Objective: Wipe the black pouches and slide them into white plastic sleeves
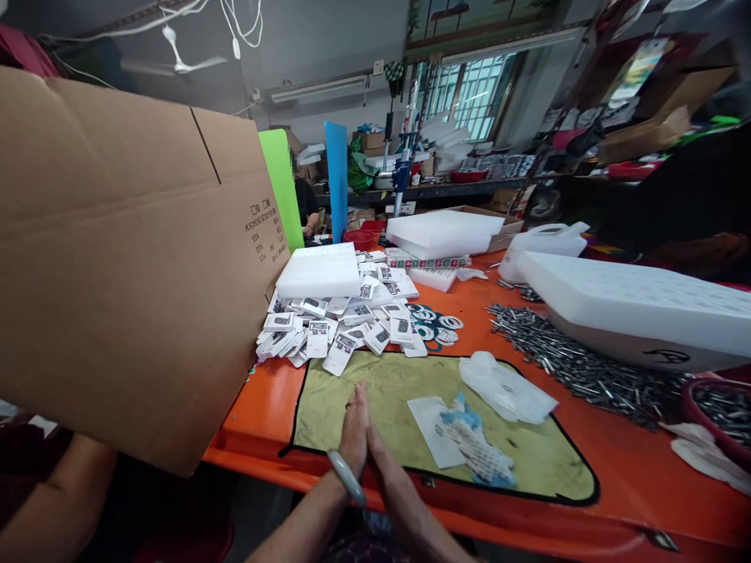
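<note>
My left hand, with a pale bangle at the wrist, is held upright over the front edge of the olive mat. Against it, palm to palm, rests my right hand; the fingers of the left are stretched out, those of the right are partly hidden behind it. Neither hand shows anything in it. Just beyond the fingertips lies a heap of small white printed boxes. On the mat to the right are a blue-and-white work glove, a white sheet and a crumpled plastic bag.
A large cardboard box blocks the left side. White foam blocks sit on the heap, near flat rings. Many metal rods lie at right, beside a foam tray and a red basket. Other people are left and right.
</note>
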{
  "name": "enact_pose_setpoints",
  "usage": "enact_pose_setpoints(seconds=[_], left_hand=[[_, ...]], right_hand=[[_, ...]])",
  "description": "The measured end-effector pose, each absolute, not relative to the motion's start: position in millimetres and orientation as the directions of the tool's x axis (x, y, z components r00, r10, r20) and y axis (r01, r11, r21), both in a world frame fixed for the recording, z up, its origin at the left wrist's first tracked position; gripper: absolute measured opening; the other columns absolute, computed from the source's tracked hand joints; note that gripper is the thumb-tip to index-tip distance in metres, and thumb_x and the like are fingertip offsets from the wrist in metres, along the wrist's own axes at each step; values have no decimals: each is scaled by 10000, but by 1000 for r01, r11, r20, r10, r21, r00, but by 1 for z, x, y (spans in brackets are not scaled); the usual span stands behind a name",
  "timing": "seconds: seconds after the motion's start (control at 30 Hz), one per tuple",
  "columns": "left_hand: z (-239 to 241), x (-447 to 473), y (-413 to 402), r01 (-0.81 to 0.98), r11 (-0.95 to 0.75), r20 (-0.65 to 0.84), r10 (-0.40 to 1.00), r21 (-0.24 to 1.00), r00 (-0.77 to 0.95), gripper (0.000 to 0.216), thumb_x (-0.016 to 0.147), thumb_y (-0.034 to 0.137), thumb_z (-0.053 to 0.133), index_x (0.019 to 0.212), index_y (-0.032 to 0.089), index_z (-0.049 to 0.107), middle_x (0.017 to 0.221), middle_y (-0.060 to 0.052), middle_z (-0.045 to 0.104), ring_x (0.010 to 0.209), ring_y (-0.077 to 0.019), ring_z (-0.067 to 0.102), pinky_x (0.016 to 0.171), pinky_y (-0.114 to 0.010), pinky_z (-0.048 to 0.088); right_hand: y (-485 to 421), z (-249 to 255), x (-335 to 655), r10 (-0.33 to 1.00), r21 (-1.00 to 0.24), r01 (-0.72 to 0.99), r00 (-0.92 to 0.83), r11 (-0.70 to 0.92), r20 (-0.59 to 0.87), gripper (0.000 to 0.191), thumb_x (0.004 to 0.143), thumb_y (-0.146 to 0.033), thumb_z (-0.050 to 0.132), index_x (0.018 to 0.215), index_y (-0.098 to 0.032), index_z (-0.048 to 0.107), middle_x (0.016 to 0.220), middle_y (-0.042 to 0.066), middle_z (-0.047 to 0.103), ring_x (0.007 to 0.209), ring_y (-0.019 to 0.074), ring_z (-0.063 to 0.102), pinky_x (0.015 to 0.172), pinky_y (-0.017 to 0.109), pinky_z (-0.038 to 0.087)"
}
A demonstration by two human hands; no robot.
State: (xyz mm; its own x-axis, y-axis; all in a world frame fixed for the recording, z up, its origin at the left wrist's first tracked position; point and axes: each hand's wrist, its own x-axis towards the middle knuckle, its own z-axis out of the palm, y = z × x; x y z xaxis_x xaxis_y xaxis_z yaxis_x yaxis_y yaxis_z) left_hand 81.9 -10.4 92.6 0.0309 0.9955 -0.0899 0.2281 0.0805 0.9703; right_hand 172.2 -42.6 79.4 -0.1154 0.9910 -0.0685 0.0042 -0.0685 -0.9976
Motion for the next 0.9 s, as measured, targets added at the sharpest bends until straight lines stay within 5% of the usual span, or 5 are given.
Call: enact_pose_setpoints(seconds=[0.2,0.27,0.5,0.77,0.9], left_hand=[[65,14,-5,706,-126,210,977,697,-33,250,875,301,503,842,170,713,1013,-114,715,1012,-246,638,967,-442,476],[44,-2,-2,824,-95,219,975,559,-36,200,861,250,522,862,170,705,1117,-116,684,1099,-264,600,993,-460,453],[-2,-9,5,975,33,176,982,220,-73,509,879,391,519,1327,148,516,1452,-163,435,1373,-375,320,1080,-546,322],[-5,-6,4,984,29,195,979,177,-64,500,906,396,451,1338,152,514,1449,-149,448,1369,-364,328,1089,-525,312],[-6,-5,4,983,32,203,977,179,-69,490,901,389,461,1331,161,522,1445,-145,454,1367,-365,332,1086,-528,309]], right_hand=[[-10,59,243,990,-929,356,126,-105,-64,421,709,-603,553,627,-200,638,638,50,663,665,221,609,679,337,479],[2,54,253,996,-896,439,88,-60,-24,378,732,-547,521,586,-206,589,585,25,617,605,193,571,624,309,446],[102,57,232,999,-714,699,14,18,38,251,759,-302,513,947,-167,610,955,87,668,862,215,612,795,318,460],[195,48,188,961,-553,795,272,-248,-40,611,845,-497,493,1292,-86,423,1269,240,461,1096,336,533,897,427,415],[211,41,186,960,-533,806,276,-257,-45,574,809,-367,539,1293,-80,421,1277,232,454,1145,342,492,935,427,388]])
